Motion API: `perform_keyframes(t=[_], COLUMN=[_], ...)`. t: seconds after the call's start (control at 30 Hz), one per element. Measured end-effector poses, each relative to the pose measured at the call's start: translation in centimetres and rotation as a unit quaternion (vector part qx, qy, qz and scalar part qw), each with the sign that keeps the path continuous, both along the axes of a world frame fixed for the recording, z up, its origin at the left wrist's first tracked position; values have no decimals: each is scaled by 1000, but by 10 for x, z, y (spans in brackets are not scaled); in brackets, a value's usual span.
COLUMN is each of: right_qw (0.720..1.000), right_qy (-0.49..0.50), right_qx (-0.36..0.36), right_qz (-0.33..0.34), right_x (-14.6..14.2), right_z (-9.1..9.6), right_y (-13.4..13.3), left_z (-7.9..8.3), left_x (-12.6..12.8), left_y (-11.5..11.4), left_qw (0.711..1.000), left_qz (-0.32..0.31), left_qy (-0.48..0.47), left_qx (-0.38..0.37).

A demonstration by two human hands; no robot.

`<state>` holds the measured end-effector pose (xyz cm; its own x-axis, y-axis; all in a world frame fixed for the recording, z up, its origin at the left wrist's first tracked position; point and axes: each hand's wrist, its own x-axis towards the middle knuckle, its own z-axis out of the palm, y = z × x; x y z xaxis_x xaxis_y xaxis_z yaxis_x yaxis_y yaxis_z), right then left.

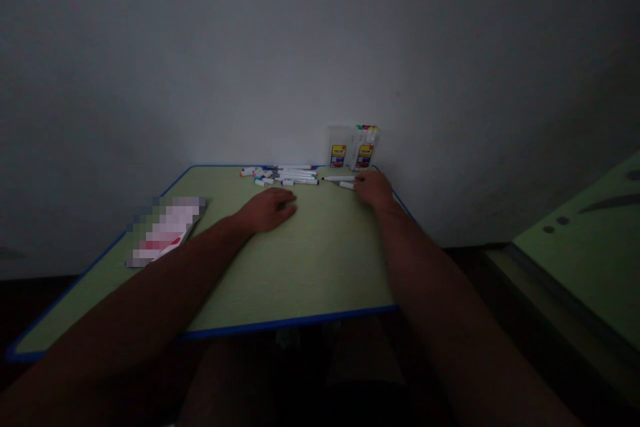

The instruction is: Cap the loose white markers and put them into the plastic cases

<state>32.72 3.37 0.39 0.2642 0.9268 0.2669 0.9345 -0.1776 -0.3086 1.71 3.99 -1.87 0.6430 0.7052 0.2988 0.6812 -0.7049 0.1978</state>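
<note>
My right hand (374, 189) is at the back right of the table, its fingers closed at the end of a white marker (340, 178) whose dark tip points left. Just below that one, a second white marker (346, 185) also reaches under my fingers; whether they grip it too I cannot tell. My left hand (269, 209) rests on the table top with its fingers extended to the right, holding nothing. Beyond it lies a loose pile of white markers (299, 175) with several coloured ends and caps (260, 182).
Against the wall stand a clear plastic case (339, 147) with a yellow label and a similar case (365, 149) filled with markers. A blurred-out pink and white item (173, 227) lies at the left. The pale green table (310, 280) has a blue edge.
</note>
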Motion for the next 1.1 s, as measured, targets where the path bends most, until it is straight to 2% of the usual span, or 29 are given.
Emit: perform_keyframes(t=[0.4, 0.5, 0.57, 0.63, 0.7, 0.77, 0.9, 1.1], right_qw=[995, 993, 986, 965, 925, 888, 849, 835], right_qy=[-20, 35, 121, 241, 362, 441, 510, 530], right_qx=[-69, -61, -47, -39, -48, -65, -82, -95], right_qz=[66, 96, 104, 100, 102, 111, 111, 114], right_x=[-16, -20, -23, -28, -34, -41, -49, -53], right_z=[8, 12, 14, 16, 17, 18, 19, 21], right_y=[-5, -4, -4, -6, -9, -12, -16, -19], left_z=[-3, -3, -3, -2, -1, -1, -2, 0], left_x=[-1, -1, -1, 0, 0, 0, 0, 0], left_y=[3, 3, 3, 2, 2, 1, 2, 0], left_qw=[1000, 1000, 1000, 1000, 1000, 1000, 1000, 1000], left_qz=[-3, -7, -8, -8, -7, -4, -3, 2], left_qy=[4, 3, 5, 7, 5, 1, 5, 5], left_qx=[3, 7, 7, 5, 5, 5, 3, 0])
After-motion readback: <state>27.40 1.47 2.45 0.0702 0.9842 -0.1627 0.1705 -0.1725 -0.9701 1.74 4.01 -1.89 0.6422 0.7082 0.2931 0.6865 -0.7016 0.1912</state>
